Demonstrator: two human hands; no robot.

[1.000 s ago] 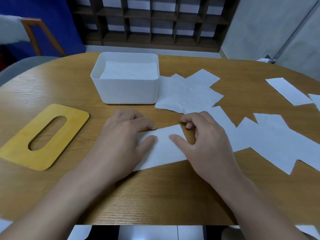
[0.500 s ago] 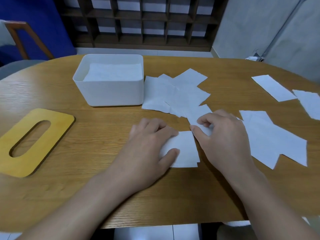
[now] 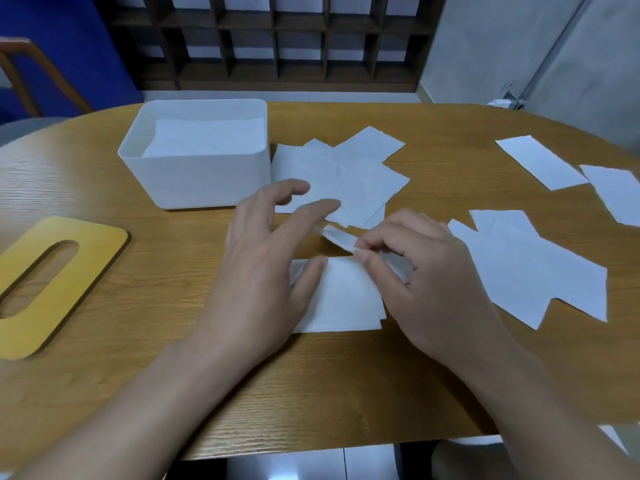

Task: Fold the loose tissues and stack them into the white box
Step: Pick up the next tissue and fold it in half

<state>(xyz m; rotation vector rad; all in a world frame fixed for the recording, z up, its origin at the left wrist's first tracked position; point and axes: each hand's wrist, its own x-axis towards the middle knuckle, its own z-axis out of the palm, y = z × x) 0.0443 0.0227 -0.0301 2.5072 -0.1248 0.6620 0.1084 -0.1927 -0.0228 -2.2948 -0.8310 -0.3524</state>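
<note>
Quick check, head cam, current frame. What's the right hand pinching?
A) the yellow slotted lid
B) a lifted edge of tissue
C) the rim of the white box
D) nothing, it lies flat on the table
B: the right hand pinches a raised edge of tissue above the folded tissue; the yellow slotted lid and white box lie to the left, untouched.

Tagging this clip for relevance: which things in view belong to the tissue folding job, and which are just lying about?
Part of the job:
- folded tissue under the left hand
- tissue edge pinched by the right hand
- loose tissues on the table
- white box, already holding tissues

Lying about:
- yellow slotted lid
- wooden shelf
- chair
</note>
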